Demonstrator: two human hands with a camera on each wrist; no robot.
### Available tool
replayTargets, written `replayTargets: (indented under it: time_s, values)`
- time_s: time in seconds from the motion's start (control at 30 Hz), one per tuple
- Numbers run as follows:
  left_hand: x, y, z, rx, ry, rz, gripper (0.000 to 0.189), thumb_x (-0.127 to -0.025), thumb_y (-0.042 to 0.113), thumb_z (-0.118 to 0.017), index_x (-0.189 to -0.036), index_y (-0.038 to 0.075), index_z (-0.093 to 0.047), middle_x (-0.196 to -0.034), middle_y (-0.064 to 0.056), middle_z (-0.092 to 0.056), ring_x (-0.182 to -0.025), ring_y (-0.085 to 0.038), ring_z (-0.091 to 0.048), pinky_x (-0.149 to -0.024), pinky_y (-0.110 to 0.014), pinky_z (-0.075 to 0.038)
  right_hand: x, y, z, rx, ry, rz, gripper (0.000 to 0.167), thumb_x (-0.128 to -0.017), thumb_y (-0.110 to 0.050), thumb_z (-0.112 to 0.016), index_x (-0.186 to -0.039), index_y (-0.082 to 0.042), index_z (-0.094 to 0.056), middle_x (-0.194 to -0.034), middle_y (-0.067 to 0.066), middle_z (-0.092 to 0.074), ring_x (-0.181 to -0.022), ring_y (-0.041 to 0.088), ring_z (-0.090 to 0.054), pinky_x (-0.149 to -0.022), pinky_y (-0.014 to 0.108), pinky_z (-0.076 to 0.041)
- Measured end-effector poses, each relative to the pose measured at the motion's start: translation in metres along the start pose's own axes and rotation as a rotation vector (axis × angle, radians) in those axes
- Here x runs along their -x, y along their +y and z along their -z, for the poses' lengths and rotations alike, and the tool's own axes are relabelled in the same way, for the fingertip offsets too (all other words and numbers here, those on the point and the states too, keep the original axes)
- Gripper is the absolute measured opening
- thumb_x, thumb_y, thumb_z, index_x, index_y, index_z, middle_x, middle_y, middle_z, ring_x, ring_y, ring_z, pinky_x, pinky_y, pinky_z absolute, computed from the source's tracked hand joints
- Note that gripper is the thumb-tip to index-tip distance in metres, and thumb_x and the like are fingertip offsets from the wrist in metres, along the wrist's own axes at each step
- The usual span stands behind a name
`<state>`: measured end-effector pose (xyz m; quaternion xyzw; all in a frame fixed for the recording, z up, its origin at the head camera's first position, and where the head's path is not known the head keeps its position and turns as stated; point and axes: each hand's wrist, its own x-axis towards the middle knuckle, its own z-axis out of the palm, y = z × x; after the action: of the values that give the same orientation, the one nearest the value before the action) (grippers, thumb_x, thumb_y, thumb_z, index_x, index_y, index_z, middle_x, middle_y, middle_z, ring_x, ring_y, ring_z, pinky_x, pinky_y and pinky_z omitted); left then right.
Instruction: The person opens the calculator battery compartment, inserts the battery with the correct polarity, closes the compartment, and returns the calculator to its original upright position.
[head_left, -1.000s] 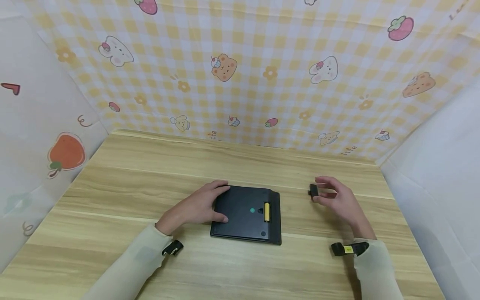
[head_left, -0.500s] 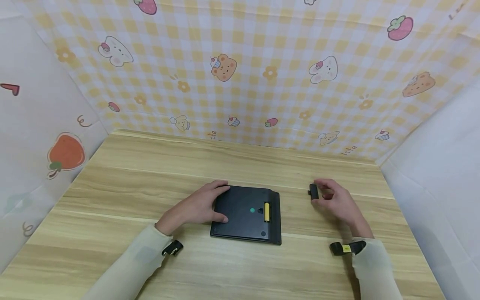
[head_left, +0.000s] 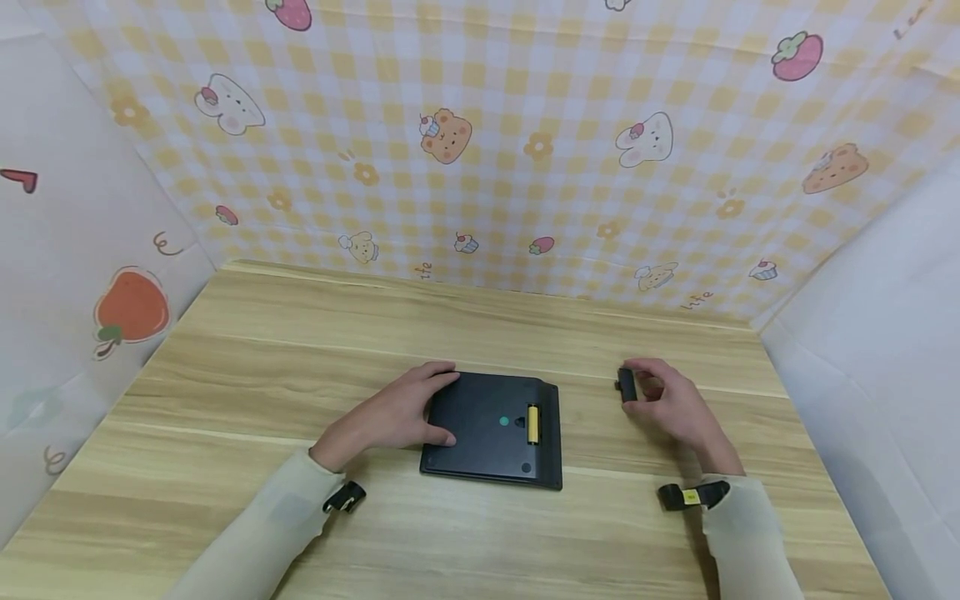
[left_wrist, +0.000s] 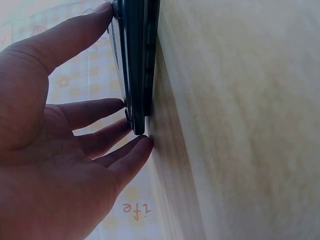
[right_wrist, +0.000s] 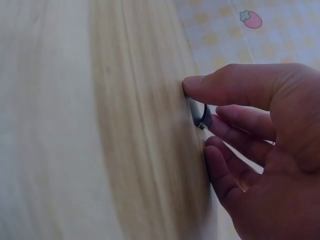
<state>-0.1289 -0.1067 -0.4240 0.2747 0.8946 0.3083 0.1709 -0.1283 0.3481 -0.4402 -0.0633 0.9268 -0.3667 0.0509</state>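
Note:
A black calculator (head_left: 480,454) lies back side up on the table, a yellow battery (head_left: 533,424) showing in its uncovered battery slot. My left hand (head_left: 401,408) rests at its left edge, thumb on the back and fingertips by the far left corner. In the left wrist view, straight fingers (left_wrist: 95,112) touch the dark edge. Off to the right, my right hand (head_left: 671,404) pinches a small black battery cover (head_left: 627,385) between thumb and fingers, close to the tabletop. From the right wrist, the cover (right_wrist: 195,112) appears partly hidden behind the thumb.
The wood-grain table (head_left: 300,333) meets a yellow checked cloth (head_left: 495,200) at the back. White cloth walls (head_left: 885,350) stand on both sides. Each wrist wears a black strap, such as the right strap (head_left: 693,495).
My right hand has shifted slightly left and its fingers have closed in around the battery cover, which has stayed nearly in place. The left hand and calculator have not moved.

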Motion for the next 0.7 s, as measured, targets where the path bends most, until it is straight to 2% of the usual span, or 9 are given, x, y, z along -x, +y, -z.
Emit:
replayTargets:
  time_s: [0.43, 0.7]
  values:
    - [0.0001, -0.0007, -0.0002, 0.001, 0.000, 0.004, 0.093, -0.091, 0.032, -0.093, -0.163, -0.004, -0.047, -0.175, -0.019, -0.035, -0.159, -0.042, -0.036, -0.124, -0.056, -0.037, 0.0009, -0.0054, 0.0003, -0.021, -0.003, -0.033, 0.068, -0.094, -0.007, -0.088, -0.155, -0.003, -0.058, -0.148, 0.028, -0.060, -0.130, 0.050, -0.062, -0.106, 0.066, -0.049]
    - [0.0001, -0.0010, -0.0007, 0.006, 0.002, 0.003, 0.092, -0.091, 0.032, -0.093, -0.163, -0.004, -0.047, -0.175, -0.019, -0.034, -0.159, -0.042, -0.036, -0.124, -0.056, -0.038, -0.0009, -0.0009, 0.0019, -0.030, 0.007, -0.003, 0.068, -0.093, -0.006, -0.088, -0.154, 0.002, -0.058, -0.143, 0.023, -0.060, -0.125, 0.047, -0.063, -0.106, 0.063, -0.050]
